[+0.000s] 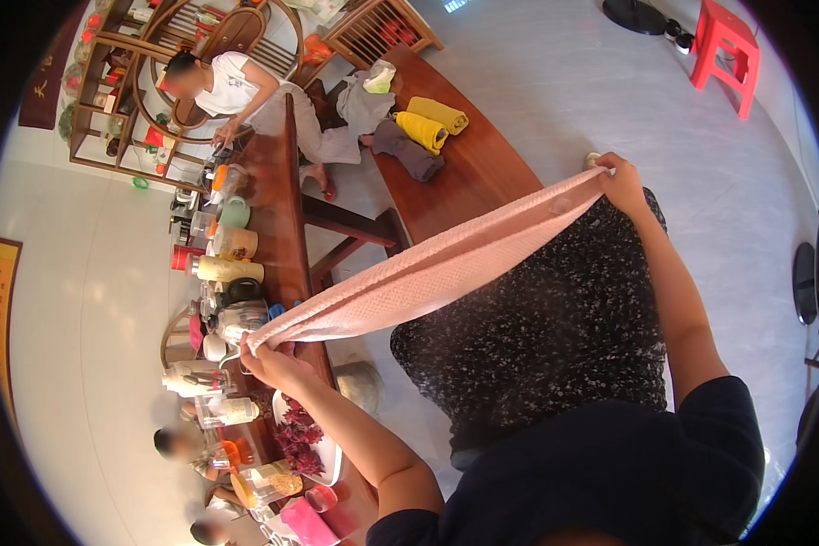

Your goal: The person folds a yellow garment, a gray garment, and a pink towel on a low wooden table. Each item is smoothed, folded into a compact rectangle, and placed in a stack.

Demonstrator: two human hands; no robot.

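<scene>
A pink textured towel (pixel 409 286) is stretched between my two hands, lengthwise and partly folded, sagging a little in the middle. My left hand (pixel 276 362) grips its lower-left end, close to the tea table's edge. At the other end, my right hand (pixel 620 183) pinches the upper-right corner. The towel hangs in the air over my black speckled skirt (pixel 546 341) and crosses in front of the wooden bench (pixel 478 150). On that bench lie two rolled yellow cloths (pixel 431 124), a dark grey rolled cloth (pixel 409 151) and a light grey cloth (pixel 365 102).
The wooden table (pixel 273 191) on my left carries jars, cups, a glass kettle (pixel 242 319) and a tray (pixel 333 450) of dark red flowers. A person (pixel 239 89) sits at its far end; others sit across. A red plastic stool (pixel 727 51) stands at upper right.
</scene>
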